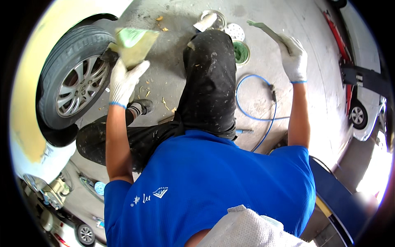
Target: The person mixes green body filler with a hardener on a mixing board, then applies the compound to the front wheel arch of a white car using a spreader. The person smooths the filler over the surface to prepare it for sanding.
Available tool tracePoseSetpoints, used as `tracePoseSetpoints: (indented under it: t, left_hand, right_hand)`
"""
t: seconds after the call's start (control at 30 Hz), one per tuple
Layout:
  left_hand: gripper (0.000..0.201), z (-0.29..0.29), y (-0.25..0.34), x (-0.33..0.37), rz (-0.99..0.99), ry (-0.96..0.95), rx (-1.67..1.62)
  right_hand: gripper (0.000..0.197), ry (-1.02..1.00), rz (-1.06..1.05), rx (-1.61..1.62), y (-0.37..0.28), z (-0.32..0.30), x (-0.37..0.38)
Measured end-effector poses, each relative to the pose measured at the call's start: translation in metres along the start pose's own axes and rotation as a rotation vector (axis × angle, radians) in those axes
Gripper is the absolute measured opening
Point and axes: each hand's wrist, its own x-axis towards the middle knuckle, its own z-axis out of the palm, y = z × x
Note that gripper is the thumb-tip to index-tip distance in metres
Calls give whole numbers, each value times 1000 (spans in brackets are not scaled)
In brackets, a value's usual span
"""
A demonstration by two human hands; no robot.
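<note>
One board (140, 44) juts from left grip (126, 80); one spatula (266, 30) from right grip (294, 58).

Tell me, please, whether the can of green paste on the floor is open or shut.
Open: green paste shows inside the can, with no lid over the part in view.

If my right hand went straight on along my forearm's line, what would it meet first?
The way looks free: beyond your right hand, only grey floor shows up to the picture's edge, though depth is unclear.
</note>
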Motion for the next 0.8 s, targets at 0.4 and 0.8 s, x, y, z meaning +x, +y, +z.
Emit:
tracePoseSetpoints:
  t: [0.4,0.8]
  left_hand:
    - [49,-27,110,-58,573,14,-14]
    - [52,-85,116,-140,644,419,-51]
  right_hand:
    - [20,297,-486,403,-211,-65,52]
    - [44,299,-896,158,-303,-64,75]
